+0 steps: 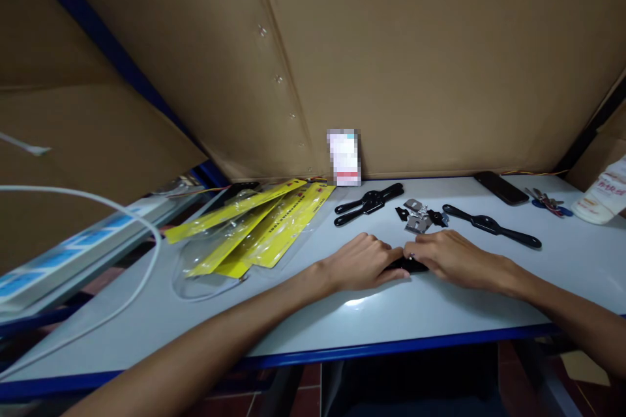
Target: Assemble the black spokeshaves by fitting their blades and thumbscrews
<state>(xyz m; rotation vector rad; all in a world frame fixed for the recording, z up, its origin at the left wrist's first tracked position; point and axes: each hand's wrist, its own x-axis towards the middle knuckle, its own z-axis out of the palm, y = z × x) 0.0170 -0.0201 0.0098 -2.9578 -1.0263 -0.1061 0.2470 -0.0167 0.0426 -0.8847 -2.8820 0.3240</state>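
Observation:
A black spokeshave body (413, 265) lies low over the white table, mostly covered by my fingers. My left hand (360, 263) is closed around its left part, thumb along the near side. From the other side my right hand (448, 257) grips it, and a tiny shiny bit shows at its fingertips, too small to name. Just beyond the hands sits a small pile of grey metal blades (418, 224) and black cap pieces (437, 217). Two more black spokeshave bodies (370, 203) lie crossed behind my left hand. Another spokeshave body (491, 226) rests right of the pile.
Yellow-carded clear packages (281, 221) overlap on the left. A white power strip (73, 251) and a looping white cable (157, 234) are at far left. Along the back stand a blurred card (345, 158), a dark phone (501, 188), keys (546, 201) and a white bottle (602, 194).

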